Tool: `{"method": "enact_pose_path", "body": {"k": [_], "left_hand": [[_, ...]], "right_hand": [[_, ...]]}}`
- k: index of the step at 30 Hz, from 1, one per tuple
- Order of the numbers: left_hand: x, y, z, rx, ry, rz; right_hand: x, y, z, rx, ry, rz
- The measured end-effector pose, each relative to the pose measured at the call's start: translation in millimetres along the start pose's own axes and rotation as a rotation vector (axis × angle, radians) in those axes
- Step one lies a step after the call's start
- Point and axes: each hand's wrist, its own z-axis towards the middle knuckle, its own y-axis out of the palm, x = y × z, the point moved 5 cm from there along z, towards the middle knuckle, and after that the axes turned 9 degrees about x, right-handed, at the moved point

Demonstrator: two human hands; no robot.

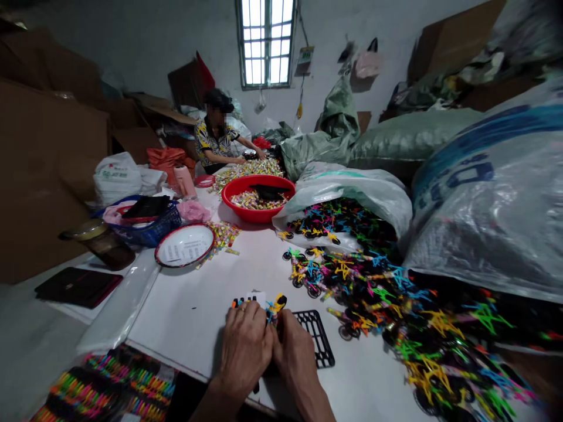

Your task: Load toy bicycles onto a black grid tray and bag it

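My left hand (247, 343) and my right hand (297, 346) are close together at the table's front edge, thumbs nearly touching. A small toy bicycle (277, 305) with blue and yellow parts stands up between them, pinched by my right fingers. The fingers of my left hand are bent down over small black pieces with orange and blue bits (244, 302); what they grip is hidden. A black slatted plastic rack (323, 346) lies flat under and beside my right hand, its left part covered by the hands.
Toy bicycles (352, 281) pile up on the right, spilling from a white sack (343, 176). A red basin (257, 214) with small candy-like tubes, an enamel plate (187, 246) and a blue basket (152, 225) stand farther back. A person (217, 132) works at the far end. Filled racks (127, 381) lie lower left.
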Motion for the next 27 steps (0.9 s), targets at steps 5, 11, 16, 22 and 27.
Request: {"method": "enact_pose_path", "body": {"k": [5,11,16,22,27], "left_hand": [[-1,-5.3,8,-0.093,-0.028,0.012],[-29,-14.3,16,-0.150,-0.002,-0.194],[-30,0.3,11,-0.224,0.142,-0.273],[-22,6.6,3,-0.126,0.210,-0.319],[-28,16.2,1,-0.167,0.163,-0.388]], "right_hand": [[-4,-3,6,-0.008,0.000,-0.015],[30,15,14,-0.159,0.185,0.242],[30,36,19,-0.208,0.164,0.417],[24,36,17,-0.228,-0.047,0.352],[18,31,14,-0.292,-0.119,0.138]]}}
